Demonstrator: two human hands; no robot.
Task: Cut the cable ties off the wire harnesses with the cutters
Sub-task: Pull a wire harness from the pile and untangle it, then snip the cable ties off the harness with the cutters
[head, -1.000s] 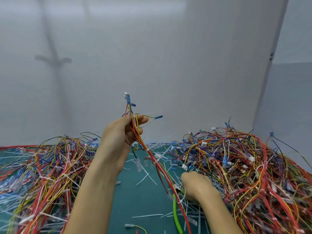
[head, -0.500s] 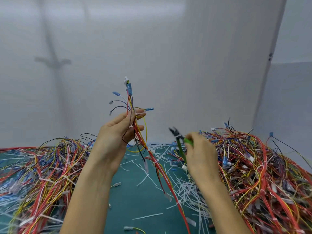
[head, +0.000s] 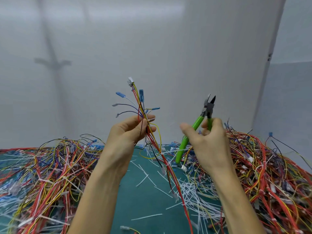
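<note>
Left hand [head: 128, 134] gripping a wire harness [head: 138, 105] upright above the table [head: 135, 201], right hand [head: 208, 141] just beside it wrapped round green-handled cutters [head: 205, 112], jaws apart and pointing up, cut ties [head: 146, 178] strewn on the green table, tangled harness heaps [head: 42, 174] either side.

Wire harness [head: 141, 96] and cutters [head: 206, 109] raised side by side

We hold the wire harness upright in our left hand [head: 130, 132], red, yellow and purple wires fanning to blue and white connectors, a white cable tie [head: 150, 119] at the grip. The green-handled cutters point up in our right hand [head: 207, 137], jaws apart.
</note>
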